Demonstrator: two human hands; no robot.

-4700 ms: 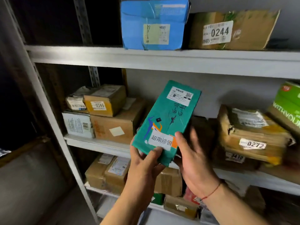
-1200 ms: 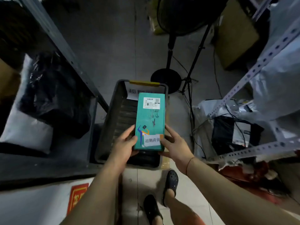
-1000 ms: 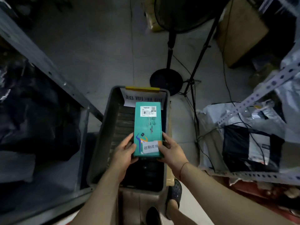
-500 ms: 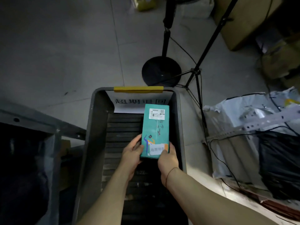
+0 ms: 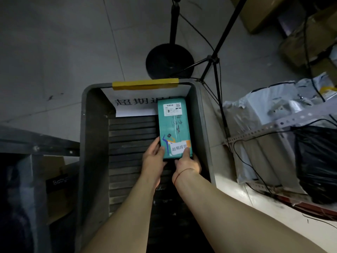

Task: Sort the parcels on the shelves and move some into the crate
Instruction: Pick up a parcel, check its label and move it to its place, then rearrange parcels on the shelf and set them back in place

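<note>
Big grey crate (image 5: 94,143) surrounds both hands, ribbed floor beneath them. Teal parcel (image 5: 174,128) stretches away from the fingers along the crate's right wall, far end over a white paper sign (image 5: 131,105). Left hand (image 5: 154,159) grips its near-left corner; right hand (image 5: 187,162) clamps the near-right corner, thumb on the label.

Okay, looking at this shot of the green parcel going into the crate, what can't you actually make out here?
Head view only:
- White sign at the crate's far end: its last characters are covered by the green parcel.
- Parcel's top shipping label: print too small to read.
- Whether the parcel rests on the crate floor: not discernible; left hand and right hand cover its near edge.
- Crate's near end: hidden by the forearms and darkness.
</note>
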